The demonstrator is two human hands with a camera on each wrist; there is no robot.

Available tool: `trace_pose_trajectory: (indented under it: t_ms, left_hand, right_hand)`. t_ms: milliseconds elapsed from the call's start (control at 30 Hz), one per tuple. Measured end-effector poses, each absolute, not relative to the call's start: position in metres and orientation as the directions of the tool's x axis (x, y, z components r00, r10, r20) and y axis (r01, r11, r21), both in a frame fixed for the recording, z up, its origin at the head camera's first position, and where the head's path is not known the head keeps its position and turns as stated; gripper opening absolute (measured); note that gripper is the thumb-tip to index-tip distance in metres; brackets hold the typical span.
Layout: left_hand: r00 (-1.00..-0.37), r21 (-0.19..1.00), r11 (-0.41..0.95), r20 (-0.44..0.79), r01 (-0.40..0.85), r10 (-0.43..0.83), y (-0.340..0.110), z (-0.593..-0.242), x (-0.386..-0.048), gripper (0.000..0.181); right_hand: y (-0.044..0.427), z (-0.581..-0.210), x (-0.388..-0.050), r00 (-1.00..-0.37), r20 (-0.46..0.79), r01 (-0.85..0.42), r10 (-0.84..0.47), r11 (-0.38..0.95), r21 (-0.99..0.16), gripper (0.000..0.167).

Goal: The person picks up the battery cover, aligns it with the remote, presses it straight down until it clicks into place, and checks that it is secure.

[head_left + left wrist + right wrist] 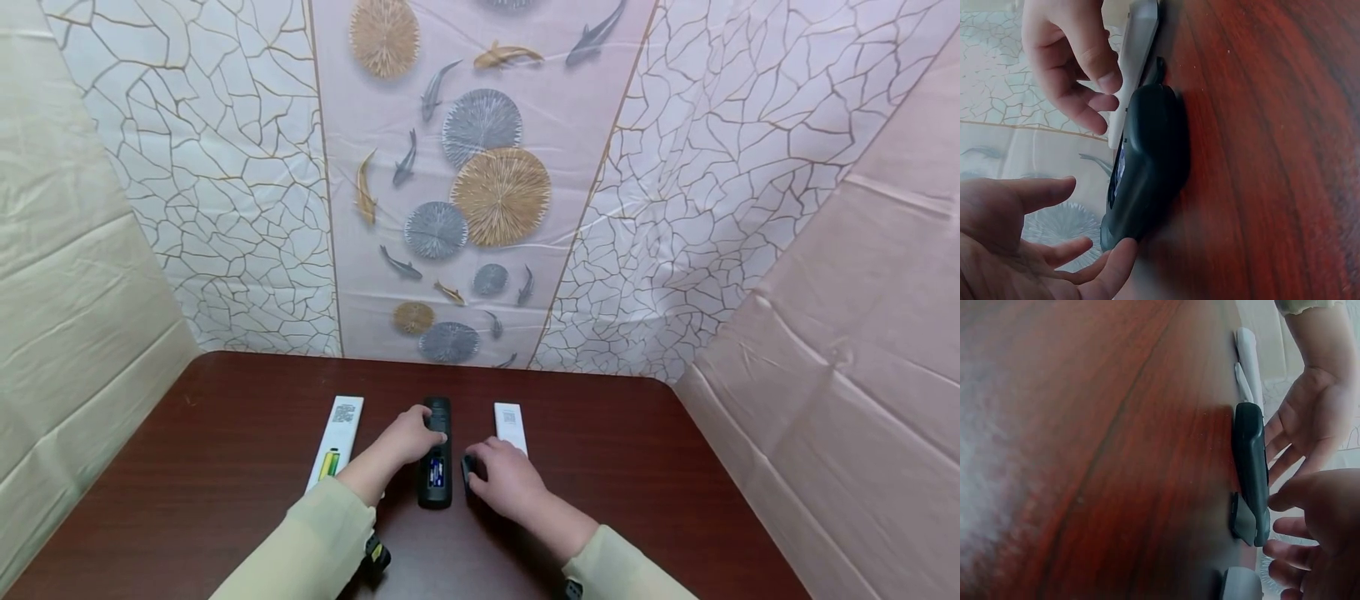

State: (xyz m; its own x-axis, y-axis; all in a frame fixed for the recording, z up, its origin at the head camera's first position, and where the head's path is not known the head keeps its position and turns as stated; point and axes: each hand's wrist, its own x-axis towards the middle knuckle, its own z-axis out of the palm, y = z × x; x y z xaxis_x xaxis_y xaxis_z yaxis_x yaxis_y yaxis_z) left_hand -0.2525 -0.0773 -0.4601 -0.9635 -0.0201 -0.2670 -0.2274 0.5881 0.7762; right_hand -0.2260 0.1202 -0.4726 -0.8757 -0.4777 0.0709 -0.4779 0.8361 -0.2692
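Observation:
A black remote control (434, 497) lies back side up on the table, its battery compartment uncovered and batteries (437, 472) showing inside. My left hand (407, 436) is over its far part with loosely bent fingers, and in the left wrist view a fingertip (1124, 250) touches the remote's end. To the right of the remote lies a small black battery cover (1243, 519). Just above that cover is my right hand (510, 480), thumb and fingers apart; the left wrist view shows nothing between them.
A long white box (334, 433) with a printed battery picture lies left of the remote. Another white box (511, 422) lies right, partly behind the right hand. The dark red wooden table (615, 467) ends at a patterned cloth wall (480, 333).

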Motion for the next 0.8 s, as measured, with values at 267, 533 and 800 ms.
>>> trace_pose_trajectory:
  t_ms: [267,533,800]
  left_hand:
    - [-0.964,0.719,0.659,-0.263,-0.222,-0.037,-0.076,-0.466,-0.259,0.072]
    - [-0.969,0.677,0.711,-0.245,-0.187,-0.022,-0.072,-0.467,-0.261,0.072]
    - [-0.960,0.652,0.722,-0.274,-0.232,-0.061,-0.066,-0.465,-0.264,0.073]
  right_hand:
    - [0.121,-0.472,-0.231,-0.844,0.051,-0.533,-0.533,0.829,-0.169,0.042]
    - [0.120,-0.470,-0.235,-0.819,0.023,-0.572,-0.574,0.811,-0.123,0.045]
    - [0.114,-0.470,-0.236,-0.813,0.017,-0.581,-0.582,0.807,-0.104,0.046]
